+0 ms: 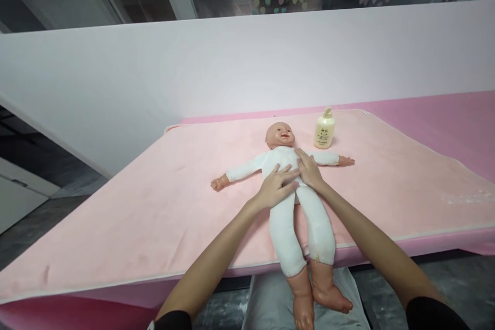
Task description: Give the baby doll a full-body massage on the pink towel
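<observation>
A baby doll (284, 206) with a white cloth body lies face up, its head toward the wall and its feet hanging past the table's front edge. My left hand (276, 185) rests on the doll's belly, its fingers spread and pointing right. Against the right side of the chest, my right hand (308, 169) lies flat with its fingers stretched toward the doll's shoulder. Neither hand grips anything. Part of the doll's torso is hidden under both hands.
A pale yellow pump bottle (324, 130) stands upright to the right of the doll's head. Under the doll, a pink mat (154, 206) covers the table. Behind it rises a white wall (247, 67), with dark windows above.
</observation>
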The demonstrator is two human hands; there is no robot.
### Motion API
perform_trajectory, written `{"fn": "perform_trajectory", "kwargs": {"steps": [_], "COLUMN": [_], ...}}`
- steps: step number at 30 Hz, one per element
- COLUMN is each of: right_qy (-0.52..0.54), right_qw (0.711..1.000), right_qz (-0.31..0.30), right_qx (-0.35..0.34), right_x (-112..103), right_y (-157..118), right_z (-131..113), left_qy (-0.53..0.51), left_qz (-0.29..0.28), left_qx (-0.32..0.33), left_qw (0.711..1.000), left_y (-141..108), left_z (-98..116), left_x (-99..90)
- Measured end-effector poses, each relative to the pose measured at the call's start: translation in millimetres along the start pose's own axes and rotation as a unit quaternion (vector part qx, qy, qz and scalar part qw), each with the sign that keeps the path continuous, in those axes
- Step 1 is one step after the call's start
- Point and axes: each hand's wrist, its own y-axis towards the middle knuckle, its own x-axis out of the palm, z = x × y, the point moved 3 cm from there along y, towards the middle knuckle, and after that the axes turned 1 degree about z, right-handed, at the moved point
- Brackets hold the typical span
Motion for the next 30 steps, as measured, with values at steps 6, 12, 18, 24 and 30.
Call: {"fn": "perform_trajectory", "kwargs": {"steps": [6,12,18,24,30], "right_qy": [0.034,0.030,0.038,0.039,-0.029], "right_qw": [0.997,0.998,0.997,0.997,0.998], "right_qz": [0.060,0.052,0.047,0.054,0.053], "right_qx": [0.043,0.032,0.036,0.035,-0.009], "right_x": [-9.8,-14.2,-18.0,-20.0,-22.4], "right_y": [2.6,0.0,-3.6,-3.6,-1.8], "right_z": [9.2,6.1,0.6,-0.9,0.2], "left_qy": [-0.119,-0.023,0.086,0.176,0.279], "left_qz": [-0.033,-0.022,0.058,0.157,0.224], "left_qx": [0.042,0.039,-0.081,-0.193,-0.226], "left_qw": [0.991,0.999,0.991,0.953,0.906], "left_y": [6.2,13.0,9.9,-0.3,-5.5], "left_z": [-4.0,-25.0,-48.0,-76.8,-77.5], "left_x": [-2.3,-3.8,-8.2,-15.5,-24.4]}}
